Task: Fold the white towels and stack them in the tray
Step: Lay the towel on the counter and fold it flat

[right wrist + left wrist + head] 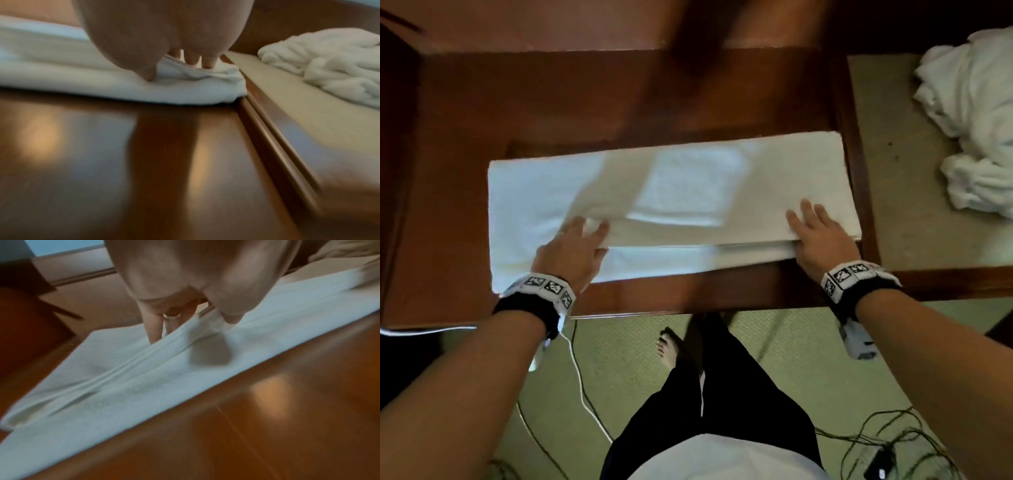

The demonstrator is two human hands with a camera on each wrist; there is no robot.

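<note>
Now towel (544, 192) edge under both hands' grip.

You're standing at a glossy reddish-brown wooden surface (465, 144) with a raised rim along its right edge. Under you lies pale green carpet (774, 349), crossed by a white cable (582, 387) on the left and a tangle of dark cables (859, 435) on the right.

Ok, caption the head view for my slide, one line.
Both hands, left hand and right hand, pinch the near edge of the white towel on the wooden table; unfolded towels lie heaped alongside.
</note>
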